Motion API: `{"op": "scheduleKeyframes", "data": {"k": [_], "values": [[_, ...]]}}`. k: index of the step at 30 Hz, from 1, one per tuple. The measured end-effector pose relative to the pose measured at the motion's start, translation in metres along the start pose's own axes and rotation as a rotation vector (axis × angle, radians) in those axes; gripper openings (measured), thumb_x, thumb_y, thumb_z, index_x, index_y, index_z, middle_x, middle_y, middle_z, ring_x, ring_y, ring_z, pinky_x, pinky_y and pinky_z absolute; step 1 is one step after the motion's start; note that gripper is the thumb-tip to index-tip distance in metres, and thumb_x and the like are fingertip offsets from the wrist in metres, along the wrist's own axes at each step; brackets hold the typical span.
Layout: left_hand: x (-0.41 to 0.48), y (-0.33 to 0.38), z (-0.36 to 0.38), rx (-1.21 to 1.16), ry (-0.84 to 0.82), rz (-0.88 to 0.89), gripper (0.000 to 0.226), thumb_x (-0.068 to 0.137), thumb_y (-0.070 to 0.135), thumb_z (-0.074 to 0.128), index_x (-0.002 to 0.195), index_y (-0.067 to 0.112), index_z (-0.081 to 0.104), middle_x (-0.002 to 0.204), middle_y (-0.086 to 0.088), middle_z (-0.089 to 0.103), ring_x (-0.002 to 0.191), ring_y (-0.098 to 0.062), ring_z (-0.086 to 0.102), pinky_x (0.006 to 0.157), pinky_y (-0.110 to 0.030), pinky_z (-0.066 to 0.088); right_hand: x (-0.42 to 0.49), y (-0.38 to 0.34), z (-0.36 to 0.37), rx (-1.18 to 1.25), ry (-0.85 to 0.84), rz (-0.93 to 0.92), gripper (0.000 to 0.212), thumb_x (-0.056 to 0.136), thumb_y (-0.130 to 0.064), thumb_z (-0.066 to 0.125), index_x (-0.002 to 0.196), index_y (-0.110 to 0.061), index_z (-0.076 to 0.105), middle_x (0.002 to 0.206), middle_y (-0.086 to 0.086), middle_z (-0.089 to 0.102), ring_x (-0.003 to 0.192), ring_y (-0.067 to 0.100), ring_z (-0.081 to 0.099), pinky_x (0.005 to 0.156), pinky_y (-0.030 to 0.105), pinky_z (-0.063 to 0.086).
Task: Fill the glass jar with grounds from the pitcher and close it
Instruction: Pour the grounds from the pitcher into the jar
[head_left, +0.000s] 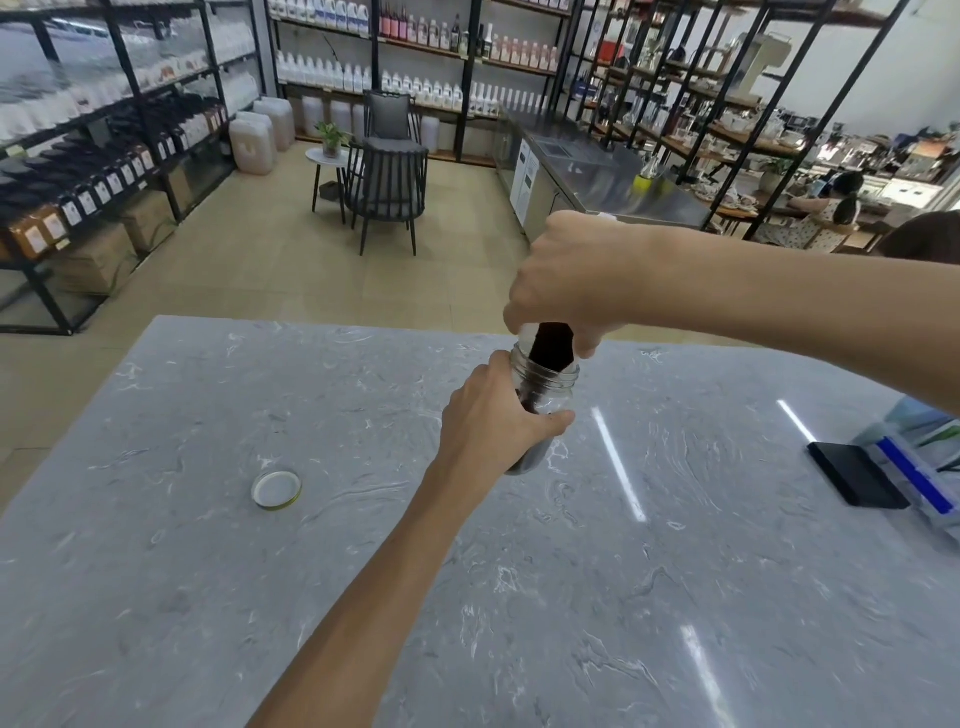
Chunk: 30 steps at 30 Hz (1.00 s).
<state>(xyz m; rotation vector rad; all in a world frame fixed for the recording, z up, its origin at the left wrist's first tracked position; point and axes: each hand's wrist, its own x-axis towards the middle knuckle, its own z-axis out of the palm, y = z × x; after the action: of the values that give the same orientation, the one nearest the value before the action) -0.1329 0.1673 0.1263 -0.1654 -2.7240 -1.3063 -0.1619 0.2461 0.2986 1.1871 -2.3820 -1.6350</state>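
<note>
A clear glass jar (550, 387) stands on the grey marble counter (208, 597), tilted a little, with dark grounds in its lower part. My left hand (488, 431) wraps around its body from the left. My right hand (566, 280) holds the pitcher (550, 345) upended over the jar's mouth; dark grounds fill the pitcher's spout and run into the jar. Most of the pitcher is hidden under my right hand. The jar's round lid (276, 489) lies upside down on the counter, well to the left of the jar.
A black flat device (854, 475) and a clear box with a blue strip (919, 467) lie at the counter's right edge. Beyond the counter are shelves of bottles, a small round table with chairs (387, 192), and a person seated at the far right.
</note>
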Motion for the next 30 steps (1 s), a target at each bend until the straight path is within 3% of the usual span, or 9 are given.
{"op": "scheduleKeyframes", "data": {"k": [6, 11, 16, 19, 26, 30], "values": [[0.0024, 0.0011, -0.0009, 0.008, 0.009, -0.003, 0.065, 0.07, 0.06, 0.08, 0.114, 0.022, 0.051, 0.105, 0.003, 0.063, 0.091, -0.02, 0.057, 0.075, -0.035, 0.046, 0.0007, 0.0031, 0.0007, 0.001, 0.035, -0.019, 0.064, 0.075, -0.055, 0.075, 0.131, -0.038, 0.048, 0.09, -0.008, 0.057, 0.076, 0.021, 0.045, 0.062, 0.032, 0.03], [0.0023, 0.0007, 0.0003, 0.02, -0.001, -0.009, 0.067, 0.069, 0.061, 0.08, 0.115, 0.022, 0.05, 0.106, 0.002, 0.063, 0.093, -0.021, 0.06, 0.074, -0.036, 0.047, 0.0012, 0.0028, 0.0021, -0.004, 0.019, -0.005, 0.063, 0.075, -0.054, 0.074, 0.131, -0.039, 0.049, 0.084, -0.009, 0.047, 0.075, 0.021, 0.045, 0.062, 0.032, 0.029], [0.0011, -0.0008, 0.0018, 0.021, -0.003, 0.0, 0.068, 0.069, 0.06, 0.081, 0.117, 0.022, 0.051, 0.105, 0.002, 0.063, 0.093, -0.02, 0.061, 0.072, -0.033, 0.044, 0.0013, 0.0005, 0.0047, -0.002, 0.022, -0.03, 0.06, 0.075, -0.054, 0.074, 0.128, -0.039, 0.05, 0.092, -0.008, 0.06, 0.075, 0.021, 0.047, 0.061, 0.031, 0.03], [0.0017, -0.0014, 0.0023, 0.023, 0.002, -0.01, 0.068, 0.069, 0.061, 0.08, 0.117, 0.023, 0.05, 0.107, 0.002, 0.063, 0.093, -0.02, 0.059, 0.074, -0.034, 0.044, 0.002, 0.0011, 0.0038, 0.005, 0.015, -0.018, 0.056, 0.075, -0.054, 0.074, 0.123, -0.038, 0.051, 0.079, -0.009, 0.048, 0.074, 0.021, 0.047, 0.06, 0.031, 0.028], [0.0025, -0.005, 0.0028, 0.031, 0.017, -0.011, 0.067, 0.068, 0.061, 0.08, 0.115, 0.023, 0.051, 0.105, 0.003, 0.063, 0.091, -0.02, 0.059, 0.072, -0.033, 0.043, 0.0032, 0.0014, 0.0039, 0.023, 0.025, -0.002, 0.059, 0.074, -0.057, 0.073, 0.126, -0.04, 0.051, 0.073, -0.009, 0.04, 0.073, 0.021, 0.044, 0.054, 0.028, 0.023], [0.003, -0.0076, 0.0043, 0.024, 0.022, -0.02, 0.067, 0.068, 0.062, 0.079, 0.115, 0.024, 0.051, 0.105, 0.004, 0.063, 0.086, -0.017, 0.054, 0.072, -0.032, 0.041, 0.005, -0.001, 0.0038, 0.061, 0.036, -0.006, 0.065, 0.074, -0.06, 0.072, 0.131, -0.041, 0.049, 0.083, -0.007, 0.049, 0.075, 0.021, 0.044, 0.061, 0.031, 0.029]]}}
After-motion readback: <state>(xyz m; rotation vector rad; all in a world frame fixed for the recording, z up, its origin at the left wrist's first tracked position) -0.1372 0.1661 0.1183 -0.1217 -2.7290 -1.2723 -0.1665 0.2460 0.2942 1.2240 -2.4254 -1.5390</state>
